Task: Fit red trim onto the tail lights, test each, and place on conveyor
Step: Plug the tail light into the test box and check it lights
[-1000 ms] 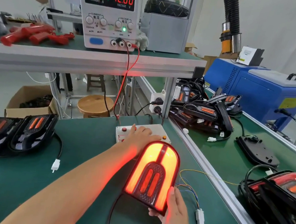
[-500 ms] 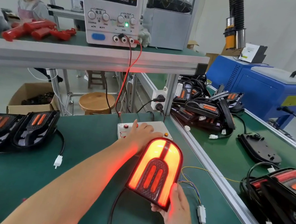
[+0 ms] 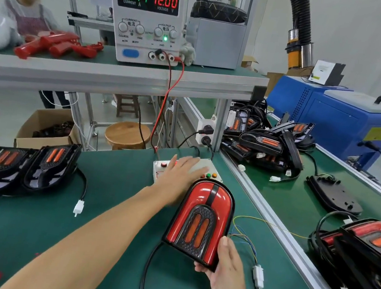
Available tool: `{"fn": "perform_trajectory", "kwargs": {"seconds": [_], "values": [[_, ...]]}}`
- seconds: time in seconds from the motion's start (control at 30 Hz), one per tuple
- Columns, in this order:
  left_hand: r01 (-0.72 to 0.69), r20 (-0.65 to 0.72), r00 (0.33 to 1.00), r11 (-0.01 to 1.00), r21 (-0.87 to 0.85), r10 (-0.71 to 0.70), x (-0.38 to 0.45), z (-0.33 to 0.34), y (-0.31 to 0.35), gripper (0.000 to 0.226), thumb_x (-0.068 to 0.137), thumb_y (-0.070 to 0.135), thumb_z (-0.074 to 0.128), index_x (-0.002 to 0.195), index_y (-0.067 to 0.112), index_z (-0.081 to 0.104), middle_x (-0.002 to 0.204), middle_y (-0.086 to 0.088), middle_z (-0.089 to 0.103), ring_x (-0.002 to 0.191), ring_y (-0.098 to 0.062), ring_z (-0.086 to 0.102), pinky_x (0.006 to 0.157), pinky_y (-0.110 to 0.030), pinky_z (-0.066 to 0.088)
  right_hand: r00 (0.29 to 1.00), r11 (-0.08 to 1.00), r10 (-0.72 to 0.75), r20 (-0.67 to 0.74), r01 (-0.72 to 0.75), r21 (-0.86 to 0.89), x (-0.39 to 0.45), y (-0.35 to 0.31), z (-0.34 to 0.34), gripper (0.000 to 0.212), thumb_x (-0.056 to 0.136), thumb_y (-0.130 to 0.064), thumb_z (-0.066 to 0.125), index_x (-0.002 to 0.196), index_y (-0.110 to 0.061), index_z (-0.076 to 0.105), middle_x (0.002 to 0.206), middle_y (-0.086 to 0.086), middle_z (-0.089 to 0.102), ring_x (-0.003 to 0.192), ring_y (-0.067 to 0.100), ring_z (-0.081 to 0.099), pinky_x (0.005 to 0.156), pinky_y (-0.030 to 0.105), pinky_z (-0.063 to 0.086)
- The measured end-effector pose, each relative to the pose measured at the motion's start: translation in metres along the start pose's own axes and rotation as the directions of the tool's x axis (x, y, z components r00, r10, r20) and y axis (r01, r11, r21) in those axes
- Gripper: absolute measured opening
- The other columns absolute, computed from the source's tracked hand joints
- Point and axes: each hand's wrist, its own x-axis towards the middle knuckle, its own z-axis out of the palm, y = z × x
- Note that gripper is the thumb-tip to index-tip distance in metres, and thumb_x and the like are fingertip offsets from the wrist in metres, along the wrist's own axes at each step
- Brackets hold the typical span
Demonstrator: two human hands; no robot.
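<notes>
Head view, left hand (image 3: 181,176) hiding test box (image 3: 205,168) buttons, right hand (image 3: 229,268) gripping tail light (image 3: 200,220)

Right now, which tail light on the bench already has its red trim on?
The tail light held by the right hand. The two unlit tail lights at far left are bare black.

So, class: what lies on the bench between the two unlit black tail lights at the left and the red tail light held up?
Head view: only a white connector on bare green mat.
</notes>
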Motion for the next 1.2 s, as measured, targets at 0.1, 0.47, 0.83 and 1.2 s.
{"fn": "perform_trajectory", "kwargs": {"seconds": [0.1, 0.47, 0.83, 1.2], "values": [[-0.028, -0.353, 0.935, 0.982, -0.184, -0.039, -0.032, -0.003, 0.002, 0.053, 0.096, 0.011, 0.065, 0.147, 0.013, 0.051, 0.147, -0.011, 0.053, 0.14, -0.028, 0.044, 0.12, -0.039, 0.029, 1.0, 1.0, -0.007, 0.002, 0.007, -0.003, -0.001, -0.002, 0.001, 0.038, 0.096, -0.042, 0.049, 0.105, -0.011, 0.069, 0.09, 0.02, 0.072, 0.066, 0.022, 0.062, 0.058, 0.033, 0.054], [0.404, 0.227, 0.83, 0.269, -0.874, -0.51, -0.157, -0.021, 0.057, 0.035, 0.108, 0.045, 0.039, 0.102, 0.027, 0.068, 0.093, 0.019, 0.074, 0.086, 0.001, 0.07, 0.068, -0.015, 0.05, 0.997, 0.992, -0.019, 0.068, 0.027, -0.122, -0.011, -0.011, 0.008, 0.046, 0.095, -0.045, 0.05, 0.087, -0.003, 0.069, 0.07, 0.019, 0.064, 0.055, 0.024, 0.055, 0.049, 0.032, 0.048], [0.487, 0.334, 0.569, -0.019, -0.873, -0.751, -0.235, -0.006, 0.05, 0.032, 0.108, 0.029, 0.048, 0.097, 0.015, 0.074, 0.088, 0.002, 0.079, 0.088, -0.018, 0.075, 0.078, -0.031, 0.054, 0.928, 0.517, -0.359, 0.104, 0.29, -0.806, -0.049, -0.02, 0.001, 0.013, 0.1, -0.037, 0.055, 0.092, -0.035, 0.066, 0.078, -0.017, 0.066, 0.075, 0.002, 0.059, 0.071, 0.017, 0.043], [0.57, 0.311, 0.541, 0.069, -0.819, -0.781, -0.238, -0.006, 0.045, 0.048, 0.107, 0.031, 0.049, 0.068, 0.004, 0.054, 0.06, -0.005, 0.05, 0.056, -0.02, 0.052, 0.05, -0.03, 0.056, 0.957, 0.055, -0.184, -0.225, -0.219, -0.974, -0.057, -0.032, -0.051, 0.046, 0.089, -0.064, 0.054, 0.102, -0.02, 0.055, 0.106, 0.002, 0.062, 0.1, 0.028, 0.062, 0.07, 0.034, 0.044]]}}
